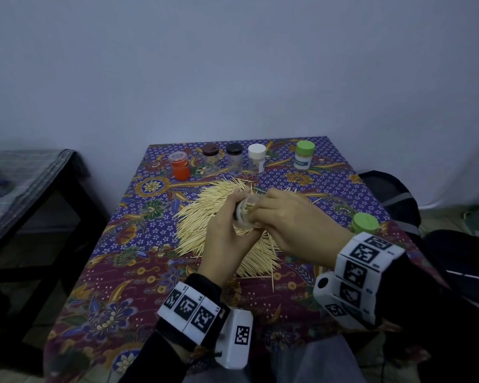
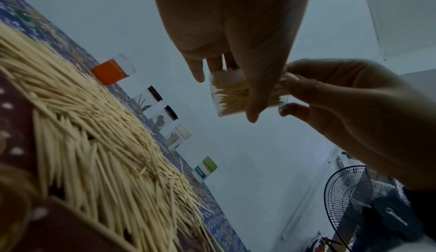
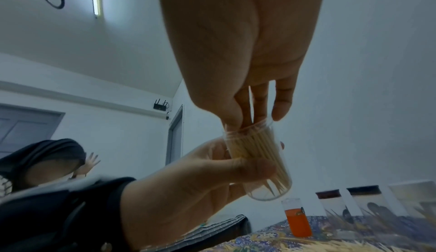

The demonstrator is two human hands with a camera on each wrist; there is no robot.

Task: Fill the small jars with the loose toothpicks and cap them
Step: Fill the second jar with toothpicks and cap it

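the left hand [image 3: 188, 177] wraps its thumb and fingers round a clear jar [image 3: 261, 162] packed with toothpicks, holding it tilted above the loose toothpick pile [image 1: 221, 217] on the patterned tablecloth [image 1: 138, 272]. the right hand [image 3: 240, 54] meets the jar's open mouth, fingertips [image 3: 280, 110] pinched on toothpicks [image 3: 251, 103] going in. a green cap [image 1: 365, 221] lies near the right wrist.
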